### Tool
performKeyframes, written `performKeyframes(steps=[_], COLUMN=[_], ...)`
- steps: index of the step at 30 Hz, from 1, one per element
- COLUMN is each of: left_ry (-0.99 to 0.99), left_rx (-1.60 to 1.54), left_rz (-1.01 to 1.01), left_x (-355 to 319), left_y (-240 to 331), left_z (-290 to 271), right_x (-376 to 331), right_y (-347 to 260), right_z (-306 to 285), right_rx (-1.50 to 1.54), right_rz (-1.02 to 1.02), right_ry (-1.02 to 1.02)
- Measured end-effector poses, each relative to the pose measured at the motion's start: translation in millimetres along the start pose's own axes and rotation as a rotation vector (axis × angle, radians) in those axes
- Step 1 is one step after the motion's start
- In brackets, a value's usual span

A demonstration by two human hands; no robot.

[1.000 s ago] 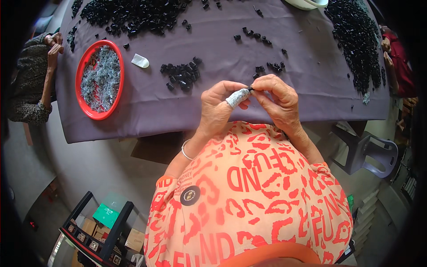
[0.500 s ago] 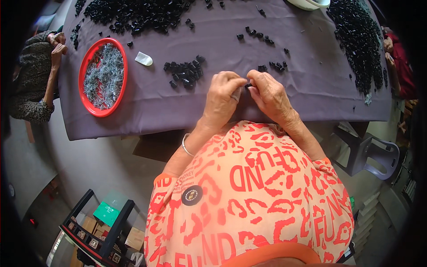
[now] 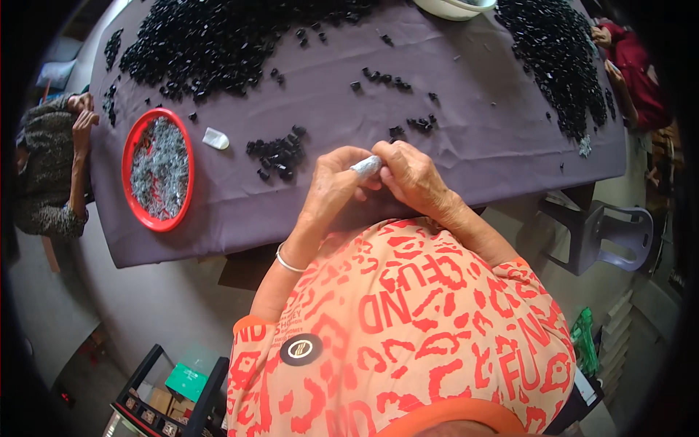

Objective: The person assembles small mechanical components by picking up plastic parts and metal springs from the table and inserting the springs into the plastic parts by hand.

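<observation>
Purple-grey tablecloth (image 3: 502, 146) beyond: left hand (image 3: 330, 180), wearing grey finger sleeve (image 3: 366, 167), touches right hand (image 3: 413, 173); I cannot tell whether their fingers clamp anything.

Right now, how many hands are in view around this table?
6. Near the picture's centre, the wearer's left hand and right hand; at far left, one co-worker's two hands; at far right, another co-worker's two hands. More may be hidden.

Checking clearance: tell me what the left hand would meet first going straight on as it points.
The left hand would likely meet the right hand first; they look very close, though depth is unclear.
</observation>
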State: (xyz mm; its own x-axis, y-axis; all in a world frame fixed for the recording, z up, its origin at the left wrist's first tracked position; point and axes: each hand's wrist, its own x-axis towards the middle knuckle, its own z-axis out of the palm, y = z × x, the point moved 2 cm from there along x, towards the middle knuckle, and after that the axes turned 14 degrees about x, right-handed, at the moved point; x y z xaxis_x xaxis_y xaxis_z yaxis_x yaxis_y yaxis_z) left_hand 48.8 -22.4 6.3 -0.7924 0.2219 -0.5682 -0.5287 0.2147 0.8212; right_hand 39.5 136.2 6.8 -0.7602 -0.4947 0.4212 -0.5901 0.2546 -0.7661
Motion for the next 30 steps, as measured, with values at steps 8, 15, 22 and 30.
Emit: performKeyframes(steps=[8, 15, 22, 30], left_ry=[-0.039, 0.033, 0.035, 0.243], left_rx=[-0.07, -0.155, -0.209, 0.162], left_rz=[-0.051, -0.075, -0.033, 0.281], left_x=[2, -4, -3, -4], left_y=[-3, -13, -6, -10], left_z=[-1, -2, 10, 1], right_x=[2, 5, 8, 26], right_y=[-1, 0, -9, -1], right_z=[1, 3, -9, 28], right_rx=[-0.031, 0.144, 0.29, 0.138], right_rz=[-0.021, -0.018, 0.076, -0.049], right_ry=[0.0, -0.044, 0.006, -0.217])
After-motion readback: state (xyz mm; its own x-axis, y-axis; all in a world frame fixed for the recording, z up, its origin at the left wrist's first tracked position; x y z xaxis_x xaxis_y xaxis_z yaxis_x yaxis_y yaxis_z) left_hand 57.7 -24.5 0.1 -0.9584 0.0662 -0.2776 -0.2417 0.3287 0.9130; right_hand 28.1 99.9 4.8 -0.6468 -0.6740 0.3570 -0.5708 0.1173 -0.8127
